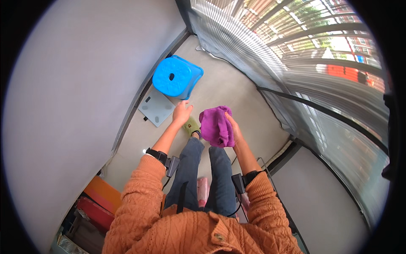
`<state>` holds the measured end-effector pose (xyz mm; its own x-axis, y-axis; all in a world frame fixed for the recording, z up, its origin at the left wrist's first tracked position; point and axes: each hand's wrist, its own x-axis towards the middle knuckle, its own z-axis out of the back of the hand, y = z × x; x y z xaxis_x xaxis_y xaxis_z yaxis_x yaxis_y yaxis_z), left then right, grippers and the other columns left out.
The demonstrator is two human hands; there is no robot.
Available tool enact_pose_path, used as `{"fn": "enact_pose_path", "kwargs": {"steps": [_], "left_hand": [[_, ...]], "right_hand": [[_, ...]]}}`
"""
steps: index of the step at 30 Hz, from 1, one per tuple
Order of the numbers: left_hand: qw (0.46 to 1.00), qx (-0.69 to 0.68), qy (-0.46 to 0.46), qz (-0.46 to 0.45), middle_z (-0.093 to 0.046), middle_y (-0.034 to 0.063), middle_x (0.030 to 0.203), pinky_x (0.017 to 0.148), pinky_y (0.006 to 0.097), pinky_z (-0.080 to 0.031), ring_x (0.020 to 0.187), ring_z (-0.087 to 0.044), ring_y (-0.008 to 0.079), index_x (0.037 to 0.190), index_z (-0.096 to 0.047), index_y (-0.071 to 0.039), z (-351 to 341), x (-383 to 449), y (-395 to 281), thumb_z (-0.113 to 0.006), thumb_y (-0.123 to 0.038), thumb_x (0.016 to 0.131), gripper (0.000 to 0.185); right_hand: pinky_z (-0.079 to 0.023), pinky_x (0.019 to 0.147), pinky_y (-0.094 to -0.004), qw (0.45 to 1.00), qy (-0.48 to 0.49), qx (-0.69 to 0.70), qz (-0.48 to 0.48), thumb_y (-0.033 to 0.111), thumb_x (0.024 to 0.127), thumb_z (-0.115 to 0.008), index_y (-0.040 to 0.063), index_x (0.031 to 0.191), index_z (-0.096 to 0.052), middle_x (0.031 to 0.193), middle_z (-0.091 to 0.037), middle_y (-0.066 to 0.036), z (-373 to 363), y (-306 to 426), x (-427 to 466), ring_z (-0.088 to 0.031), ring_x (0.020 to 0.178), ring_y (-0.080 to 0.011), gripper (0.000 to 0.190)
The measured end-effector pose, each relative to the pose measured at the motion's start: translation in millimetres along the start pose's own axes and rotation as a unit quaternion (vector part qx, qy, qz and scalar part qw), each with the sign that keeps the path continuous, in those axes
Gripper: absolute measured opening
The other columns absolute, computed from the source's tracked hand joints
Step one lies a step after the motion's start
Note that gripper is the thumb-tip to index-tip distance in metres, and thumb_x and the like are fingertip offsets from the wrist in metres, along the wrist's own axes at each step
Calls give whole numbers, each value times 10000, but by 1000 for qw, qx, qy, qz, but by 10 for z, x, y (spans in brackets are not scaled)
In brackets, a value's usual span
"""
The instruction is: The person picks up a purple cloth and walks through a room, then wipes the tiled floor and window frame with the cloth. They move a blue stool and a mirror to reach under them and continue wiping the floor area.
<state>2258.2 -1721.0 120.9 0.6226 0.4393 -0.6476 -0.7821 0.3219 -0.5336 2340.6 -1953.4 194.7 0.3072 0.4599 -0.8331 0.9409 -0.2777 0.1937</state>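
Observation:
A bunched purple cloth [215, 125] is gripped at its right side by my right hand [234, 128], thumb on top and the other fingers hidden beneath it. My left hand [182, 112] holds nothing and hovers left of the cloth, apart from it. Its fingers reach forward with some space between them. Just beyond that hand stands a blue plastic stool [173, 77] with a small slot in its seat. A flat glass-topped bathroom scale [156, 107] lies on the floor beside the stool, close to my left hand.
A white wall [79, 79] runs along the left. Slatted windows with a sheer striped curtain [247, 60] line the right. My foot in a green fuzzy slipper [191, 126] rests on the pale floor [222, 82]. Orange and red boxes [101, 193] stand at lower left.

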Motion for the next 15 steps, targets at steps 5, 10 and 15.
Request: {"fn": "enact_pose_path", "kwargs": {"steps": [5, 10, 15], "left_hand": [[999, 13, -41, 20, -498, 187, 1370, 1019, 425, -428, 1246, -504, 344, 1300, -535, -40, 35, 895, 529, -659, -324, 848, 548], [995, 63, -77, 18, -395, 174, 1468, 1047, 424, -420, 1300, -460, 333, 1390, -434, -4, 49, 1511, 636, -723, -357, 811, 737], [994, 52, -68, 74, -352, 178, 1503, 1053, 422, -420, 1340, -420, 338, 1458, -323, -12, -96, 1794, 535, -747, -391, 797, 873]], "right_hand": [[-511, 911, -339, 998, -38, -18, -46, 407, 969, -566, 57, 1227, -586, 1124, -663, -90, 88, -180, 422, -631, 996, -201, 435], [-496, 955, -360, 996, -49, -9, -72, 440, 968, -549, 54, 1255, -572, 1180, -645, -105, 155, -182, 434, -617, 1058, -224, 481], [-491, 965, -369, 995, -80, -32, -49, 406, 964, -572, 69, 1283, -555, 1194, -638, -100, 75, -221, 896, -611, 1077, -222, 464]]}}
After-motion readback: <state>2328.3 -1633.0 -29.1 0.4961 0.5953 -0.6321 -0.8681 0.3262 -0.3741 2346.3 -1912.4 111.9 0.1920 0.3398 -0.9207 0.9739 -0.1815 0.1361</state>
